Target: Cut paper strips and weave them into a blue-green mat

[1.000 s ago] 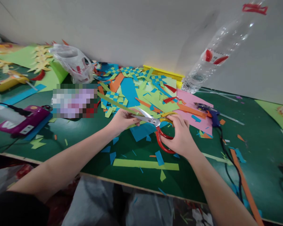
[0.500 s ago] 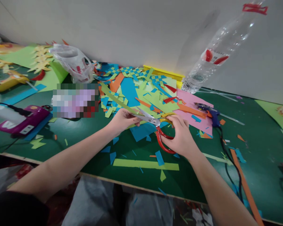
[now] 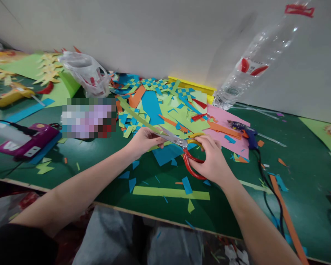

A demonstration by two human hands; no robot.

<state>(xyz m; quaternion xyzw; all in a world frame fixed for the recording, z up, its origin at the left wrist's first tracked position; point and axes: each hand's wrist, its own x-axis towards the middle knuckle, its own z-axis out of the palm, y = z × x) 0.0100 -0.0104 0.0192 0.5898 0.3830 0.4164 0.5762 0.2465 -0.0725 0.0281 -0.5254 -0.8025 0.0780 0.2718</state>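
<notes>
blades of your metal scissors with red and yellow handles (image 3: 182, 142) had drawn closer together since the earlier frame. your right hand (image 3: 212, 160) gripped both handles, while your left hand (image 3: 143, 141) pinched a long, narrow light-green paper strip (image 3: 135, 116) beside the blades, above the dark-green bench (image 3: 96, 147). trimming that strip seemed the step in hand; the next move likely called for a steady pinch and a controlled squeeze.
</notes>
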